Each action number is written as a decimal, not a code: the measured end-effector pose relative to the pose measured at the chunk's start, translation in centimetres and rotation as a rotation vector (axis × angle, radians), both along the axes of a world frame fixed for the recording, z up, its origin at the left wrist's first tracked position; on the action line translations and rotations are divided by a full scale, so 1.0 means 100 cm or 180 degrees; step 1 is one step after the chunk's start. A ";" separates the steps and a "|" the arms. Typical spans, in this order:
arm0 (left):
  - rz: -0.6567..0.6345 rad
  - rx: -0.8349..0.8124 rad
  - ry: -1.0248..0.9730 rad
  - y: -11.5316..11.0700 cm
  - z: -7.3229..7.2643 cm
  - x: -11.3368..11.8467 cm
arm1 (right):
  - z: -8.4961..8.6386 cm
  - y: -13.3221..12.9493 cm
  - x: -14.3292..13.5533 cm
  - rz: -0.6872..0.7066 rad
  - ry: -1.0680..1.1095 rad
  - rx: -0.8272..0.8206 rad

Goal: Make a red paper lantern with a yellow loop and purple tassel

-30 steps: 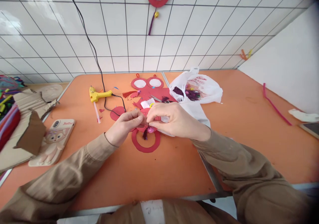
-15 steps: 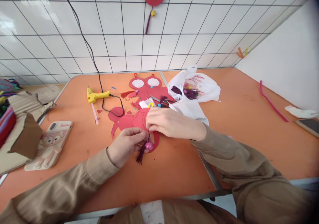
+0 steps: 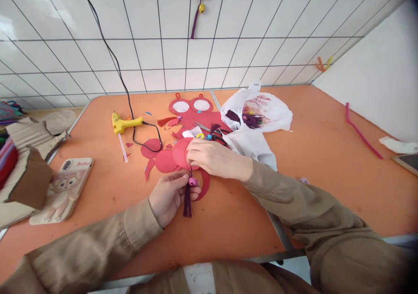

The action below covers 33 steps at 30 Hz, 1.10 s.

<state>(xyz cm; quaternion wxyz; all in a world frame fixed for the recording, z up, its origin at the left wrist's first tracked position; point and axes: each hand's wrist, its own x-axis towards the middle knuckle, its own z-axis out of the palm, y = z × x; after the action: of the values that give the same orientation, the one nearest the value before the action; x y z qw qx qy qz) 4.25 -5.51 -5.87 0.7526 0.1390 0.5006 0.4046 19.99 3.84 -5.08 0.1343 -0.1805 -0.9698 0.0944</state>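
A dark purple tassel (image 3: 187, 203) hangs over the front of the table, with a pink bell (image 3: 193, 182) at its head. My left hand (image 3: 170, 193) pinches the tassel near its top, fingers curled behind the bell. Just above, my right hand (image 3: 209, 157) is closed, its fingertips pressed together on the tassel's thin cord (image 3: 191, 171). Behind and under the hands lie red paper circles (image 3: 167, 161) and a red paper ring (image 3: 206, 184), partly covered by my fingers.
A yellow glue gun (image 3: 126, 123) with a black cable lies at the left. Behind the hands are scissors (image 3: 204, 127), two red ring frames (image 3: 179, 106) and a white plastic bag (image 3: 277, 113) holding tassels. A phone (image 3: 65, 189) and cardboard (image 3: 29, 176) sit farther left.
The left hand has turned more palm-up, and its fingers show behind the bell. The tassel now hangs straighter, with the bell slightly higher. The right hand has shifted a little left.
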 end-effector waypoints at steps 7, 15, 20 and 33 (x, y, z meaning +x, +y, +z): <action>0.0126 -0.0008 -0.0105 0.001 -0.004 0.002 | -0.005 0.003 0.000 -0.0058 0.0213 0.0008; 0.0221 0.0243 -0.0117 0.001 -0.004 -0.002 | -0.009 0.006 0.000 0.0003 0.0547 0.0077; 0.0103 0.0442 0.0093 0.002 -0.011 -0.007 | -0.007 0.007 -0.002 -0.0072 0.0636 -0.0082; 0.0036 0.0307 -0.0029 0.006 -0.016 -0.006 | 0.002 0.010 0.004 -0.0340 0.0547 -0.0376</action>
<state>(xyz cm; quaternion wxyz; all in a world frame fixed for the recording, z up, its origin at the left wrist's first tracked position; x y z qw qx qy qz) 3.64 -4.91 -7.45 0.7450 0.1705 0.4779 0.4331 20.40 4.88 -4.88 0.2109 -0.2308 -0.9364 0.1592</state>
